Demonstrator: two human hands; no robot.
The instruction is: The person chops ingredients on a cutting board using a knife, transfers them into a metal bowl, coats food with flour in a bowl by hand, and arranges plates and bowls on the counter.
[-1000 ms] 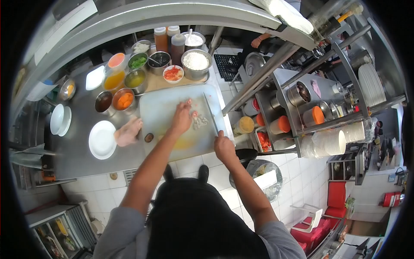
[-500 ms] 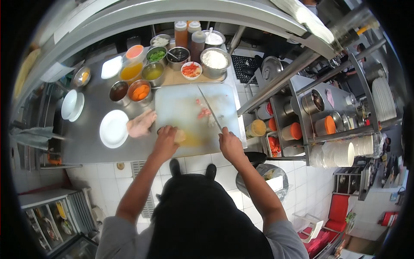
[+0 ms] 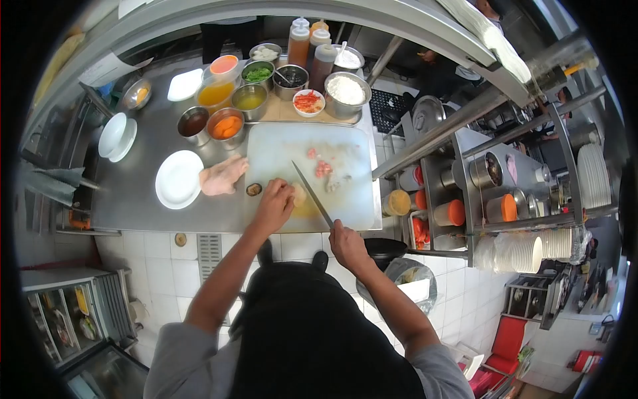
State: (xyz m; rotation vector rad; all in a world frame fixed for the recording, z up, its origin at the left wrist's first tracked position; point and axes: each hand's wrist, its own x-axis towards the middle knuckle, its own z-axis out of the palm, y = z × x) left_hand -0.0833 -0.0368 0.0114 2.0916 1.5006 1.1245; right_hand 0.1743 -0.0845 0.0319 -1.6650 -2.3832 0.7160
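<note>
My right hand grips a long knife by its handle, the blade slanting up and left over the white cutting board. Just left of the blade, the curled fingers of my left hand hold a pale yellowish piece of food against the board. A small dark-rimmed round piece lies left of that hand. Beyond the knife are pinkish-red diced bits and a small greyish scrap. Raw pale meat, apparently poultry, rests at the board's left edge.
A white plate sits left of the meat. Behind the board stand metal pots, including one with orange contents, a bowl of red strips, a pot of white powder and squeeze bottles. A metal post rises at right.
My left hand has moved right across the board with the pale piece, and the dark-rimmed piece now shows beside it. The knife has swung left, closer to the pale piece. The view has shifted slightly.
</note>
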